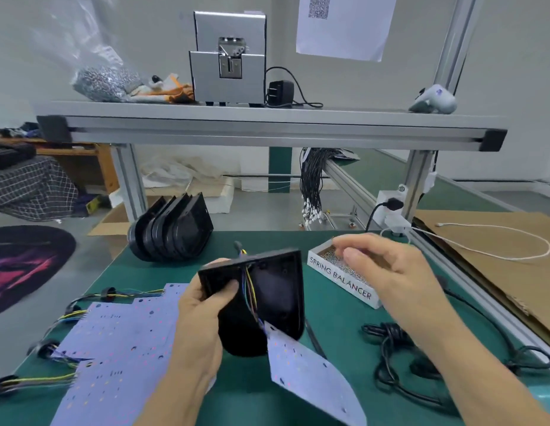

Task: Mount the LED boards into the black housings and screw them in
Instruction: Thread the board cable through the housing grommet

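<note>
Left grip (203,305) clamps black housing (267,290) above tabletop (335,327), LED board (310,376) dangling by wires; right grip (387,265) over screw box (344,278), fingers curled, contents can't tell

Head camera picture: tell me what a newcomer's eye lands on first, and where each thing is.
First, at the centre, the left hand grips a black housing with coloured wires running to an LED board hanging below it. Just to the right, the right hand hovers over a white box of screws lettered SPRING BALANCER. At lower left, more LED boards lie spread on the green mat.
</note>
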`<state>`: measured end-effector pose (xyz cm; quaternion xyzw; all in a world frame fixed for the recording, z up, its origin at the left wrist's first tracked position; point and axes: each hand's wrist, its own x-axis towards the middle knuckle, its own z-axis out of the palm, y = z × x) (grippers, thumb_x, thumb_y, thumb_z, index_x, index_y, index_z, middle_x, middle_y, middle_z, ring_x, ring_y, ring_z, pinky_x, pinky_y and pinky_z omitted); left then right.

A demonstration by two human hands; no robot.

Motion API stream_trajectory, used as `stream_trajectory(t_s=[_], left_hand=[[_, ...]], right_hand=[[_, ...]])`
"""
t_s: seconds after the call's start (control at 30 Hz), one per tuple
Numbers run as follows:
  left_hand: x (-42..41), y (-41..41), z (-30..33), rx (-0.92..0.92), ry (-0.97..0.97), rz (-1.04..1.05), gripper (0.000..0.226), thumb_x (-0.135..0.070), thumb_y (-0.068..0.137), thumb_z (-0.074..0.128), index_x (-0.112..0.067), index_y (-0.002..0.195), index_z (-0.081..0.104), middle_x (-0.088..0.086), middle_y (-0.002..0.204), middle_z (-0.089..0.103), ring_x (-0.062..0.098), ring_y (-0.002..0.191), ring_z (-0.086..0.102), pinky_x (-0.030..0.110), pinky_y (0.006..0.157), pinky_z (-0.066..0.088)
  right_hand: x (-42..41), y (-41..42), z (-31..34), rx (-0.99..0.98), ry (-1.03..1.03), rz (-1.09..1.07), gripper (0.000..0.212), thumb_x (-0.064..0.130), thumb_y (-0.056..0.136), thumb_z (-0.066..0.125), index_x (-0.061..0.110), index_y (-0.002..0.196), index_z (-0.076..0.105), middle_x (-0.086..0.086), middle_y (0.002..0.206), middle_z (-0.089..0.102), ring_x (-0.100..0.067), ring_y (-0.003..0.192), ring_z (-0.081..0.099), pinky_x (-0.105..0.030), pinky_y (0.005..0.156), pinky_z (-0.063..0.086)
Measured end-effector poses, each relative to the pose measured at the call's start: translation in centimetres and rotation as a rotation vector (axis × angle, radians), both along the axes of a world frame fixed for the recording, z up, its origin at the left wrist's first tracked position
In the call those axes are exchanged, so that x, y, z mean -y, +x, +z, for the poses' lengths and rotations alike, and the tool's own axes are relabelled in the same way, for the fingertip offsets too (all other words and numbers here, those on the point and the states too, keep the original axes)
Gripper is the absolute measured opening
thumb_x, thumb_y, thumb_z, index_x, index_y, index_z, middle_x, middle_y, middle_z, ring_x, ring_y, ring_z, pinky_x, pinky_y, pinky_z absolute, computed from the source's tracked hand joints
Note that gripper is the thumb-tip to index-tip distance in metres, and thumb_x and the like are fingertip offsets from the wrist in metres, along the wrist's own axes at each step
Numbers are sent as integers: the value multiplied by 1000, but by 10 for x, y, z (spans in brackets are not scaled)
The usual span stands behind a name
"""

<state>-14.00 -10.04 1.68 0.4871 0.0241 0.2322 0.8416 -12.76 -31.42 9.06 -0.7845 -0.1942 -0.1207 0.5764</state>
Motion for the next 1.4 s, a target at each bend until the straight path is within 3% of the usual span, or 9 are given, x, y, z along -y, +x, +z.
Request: stream_trajectory(t_s=[0.17,0.27,0.57,0.7,0.87,1.03,1.13,1.27,1.4], left_hand=[[6,4,-1,57,207,-249,19,-7,69,63,-17,82,73,-6,84,71,7,79,65,15,70,51],[10,8,7,114,290,-362,19,-9,71,64,-21,81,74,-7,89,72,7,88,66,15,75,50],[10,15,8,73,244,-413,24,-11,75,62,-22,90,76,-4,99,73,7,92,66,16,77,50],[13,8,9,132,360,-475,17,-26,71,76,-21,87,74,-6,90,70,7,85,64,15,76,48],[27,10,5,12,275,-385,9,-20,75,72,-23,83,74,-5,82,70,7,76,63,18,70,51],[26,11,6,-123,172,-385,20,-21,76,64,-21,93,74,0,96,73,11,81,68,21,68,55],[30,15,4,-276,60,-238,13,-11,88,59,-17,93,70,3,87,74,14,71,70,26,58,56],[26,19,2,-375,-22,-54,14,-11,94,55,-19,88,64,2,74,69,18,58,63,33,60,55],[24,22,0,-377,-82,0,15,-9,95,53,-19,87,62,-1,72,67,14,54,60,28,55,54]], right_hand=[[-19,48,-5,-652,-90,325,38,39,94,51,9,105,72,-2,105,71,-14,96,61,-30,95,43],[-30,62,-5,-786,-43,602,43,41,85,58,8,111,67,-8,107,66,-16,94,62,-27,90,46],[-37,81,-10,-829,13,684,24,30,81,64,12,92,75,-4,86,73,-11,71,68,-21,68,55],[-41,97,-15,-849,256,432,18,14,92,58,6,80,69,-2,65,61,-2,42,49,-14,46,49],[-37,102,-20,-892,249,479,18,21,95,56,8,87,65,-1,67,56,-5,49,55,-17,53,52],[-43,119,-25,-806,525,63,12,17,93,61,6,95,58,-7,75,55,-11,53,54,-24,52,56],[-50,117,-34,-802,398,-53,17,25,95,58,9,92,57,-8,73,61,-13,48,58,-22,45,51],[-27,97,-43,-747,109,-78,44,55,92,48,16,108,56,-1,99,65,-14,82,63,-29,67,56],[11,28,-66,-599,-233,95,63,70,52,73,34,102,62,13,91,71,-1,80,67,-29,78,53]])
